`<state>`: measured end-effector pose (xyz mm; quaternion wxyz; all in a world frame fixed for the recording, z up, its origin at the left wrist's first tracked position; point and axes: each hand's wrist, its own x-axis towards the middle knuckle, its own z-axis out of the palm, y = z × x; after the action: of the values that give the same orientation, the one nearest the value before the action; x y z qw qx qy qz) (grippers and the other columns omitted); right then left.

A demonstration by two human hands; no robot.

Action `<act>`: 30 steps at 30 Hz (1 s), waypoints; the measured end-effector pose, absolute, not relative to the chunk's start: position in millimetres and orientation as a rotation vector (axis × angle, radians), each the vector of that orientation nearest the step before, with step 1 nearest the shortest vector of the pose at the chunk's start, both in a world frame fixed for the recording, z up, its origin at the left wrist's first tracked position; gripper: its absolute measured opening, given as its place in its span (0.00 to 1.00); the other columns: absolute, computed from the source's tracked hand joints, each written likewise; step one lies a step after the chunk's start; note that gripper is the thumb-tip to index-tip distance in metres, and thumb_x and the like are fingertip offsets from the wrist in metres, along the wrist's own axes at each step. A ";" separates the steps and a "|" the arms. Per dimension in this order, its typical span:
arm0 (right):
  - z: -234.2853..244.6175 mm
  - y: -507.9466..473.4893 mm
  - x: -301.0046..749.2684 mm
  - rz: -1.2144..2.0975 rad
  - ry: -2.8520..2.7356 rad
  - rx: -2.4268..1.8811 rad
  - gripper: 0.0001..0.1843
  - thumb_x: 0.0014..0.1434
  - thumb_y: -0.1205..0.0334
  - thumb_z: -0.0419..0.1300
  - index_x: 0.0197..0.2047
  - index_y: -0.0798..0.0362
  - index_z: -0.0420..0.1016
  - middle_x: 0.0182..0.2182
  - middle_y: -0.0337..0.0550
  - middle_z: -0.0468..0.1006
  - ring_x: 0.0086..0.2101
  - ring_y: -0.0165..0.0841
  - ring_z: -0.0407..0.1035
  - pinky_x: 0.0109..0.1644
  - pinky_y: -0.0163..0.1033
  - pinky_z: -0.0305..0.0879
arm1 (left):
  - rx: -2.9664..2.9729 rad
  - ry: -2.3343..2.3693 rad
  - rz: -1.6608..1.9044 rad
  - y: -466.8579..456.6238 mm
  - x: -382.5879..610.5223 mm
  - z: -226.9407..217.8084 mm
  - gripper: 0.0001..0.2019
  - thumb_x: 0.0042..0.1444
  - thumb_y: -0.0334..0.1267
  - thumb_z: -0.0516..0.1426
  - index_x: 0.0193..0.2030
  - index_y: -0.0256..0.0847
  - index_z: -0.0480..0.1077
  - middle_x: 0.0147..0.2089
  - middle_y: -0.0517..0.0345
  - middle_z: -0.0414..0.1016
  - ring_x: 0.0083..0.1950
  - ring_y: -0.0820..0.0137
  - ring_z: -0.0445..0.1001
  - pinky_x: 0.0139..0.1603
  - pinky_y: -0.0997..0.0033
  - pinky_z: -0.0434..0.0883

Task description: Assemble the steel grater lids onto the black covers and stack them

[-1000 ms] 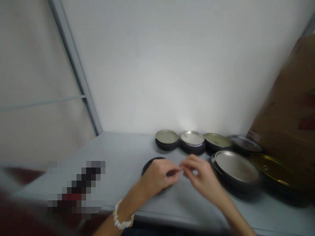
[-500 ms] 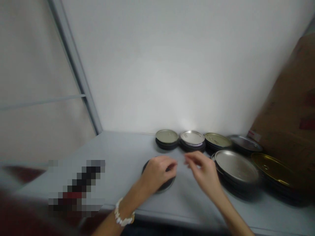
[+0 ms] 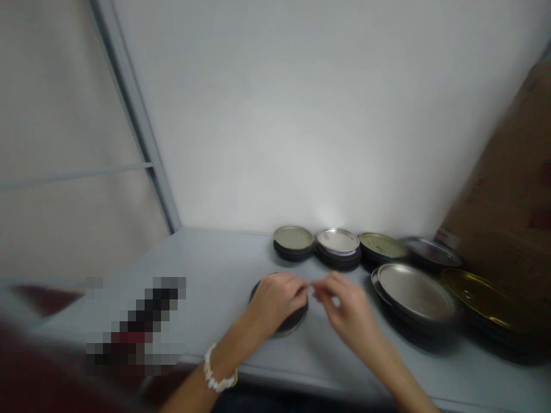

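While flat, lid (image 3: 293, 326) under L hand (image 3: 275, 303)

Grey table (image 3: 215, 258) here, with a row of tin lids (image 3: 338, 242) stacked around 12 o'clock, a big silver lid stack (image 3: 415, 292) and a gold lid stack (image 3: 480, 295) near 3, cardboard box (image 3: 503, 189) at 2, pixelated blob (image 3: 138, 321) around 8.

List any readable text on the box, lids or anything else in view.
Nothing can be read.
White label on the cardboard box: too small and blurred to read.
Red marks: too blurred to tell if they are print.
Metal lids: no legible marking.
Dark round lid under the left hand: nothing readable.
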<state>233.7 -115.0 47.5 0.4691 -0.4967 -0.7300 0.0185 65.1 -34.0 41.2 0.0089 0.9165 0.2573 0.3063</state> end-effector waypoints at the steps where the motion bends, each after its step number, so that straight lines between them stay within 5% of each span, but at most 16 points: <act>1: 47.0 -115.3 233.2 0.047 -1.796 -1.216 0.12 0.64 0.72 0.54 0.37 0.52 0.77 0.29 0.42 0.76 0.31 0.32 0.73 0.36 0.35 0.68 | 2.862 0.823 0.956 -34.0 65.5 40.2 0.06 0.59 0.29 0.58 0.36 0.39 0.78 0.34 0.54 0.81 0.36 0.66 0.78 0.40 0.72 0.72; 10: 46.4 -112.8 238.5 0.342 -1.525 -1.212 0.08 0.64 0.62 0.58 0.37 0.53 0.77 0.28 0.43 0.79 0.29 0.34 0.77 0.34 0.36 0.73 | 2.482 0.852 0.978 -37.7 71.0 42.9 0.06 0.61 0.32 0.58 0.39 0.40 0.79 0.38 0.55 0.82 0.39 0.67 0.78 0.42 0.72 0.71; 18: 57.8 -114.5 245.4 0.680 -1.225 -1.154 0.21 0.54 0.43 0.68 0.35 0.54 0.79 0.25 0.45 0.81 0.27 0.37 0.78 0.34 0.41 0.76 | 1.957 0.567 0.939 -37.7 70.7 49.7 0.05 0.56 0.34 0.63 0.40 0.37 0.77 0.40 0.53 0.80 0.42 0.67 0.77 0.45 0.70 0.73; 30: 66.4 -126.4 235.8 0.537 -1.460 -1.159 0.09 0.62 0.56 0.62 0.35 0.53 0.78 0.26 0.41 0.79 0.27 0.32 0.75 0.31 0.34 0.71 | 1.781 0.598 0.882 -36.3 69.0 51.3 0.10 0.50 0.40 0.68 0.28 0.35 0.77 0.30 0.54 0.79 0.35 0.68 0.75 0.40 0.72 0.70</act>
<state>235.8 -126.4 66.4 0.5652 -0.4930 -0.6207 0.2285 69.0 -36.3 51.3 0.5080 0.7392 0.2481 0.3660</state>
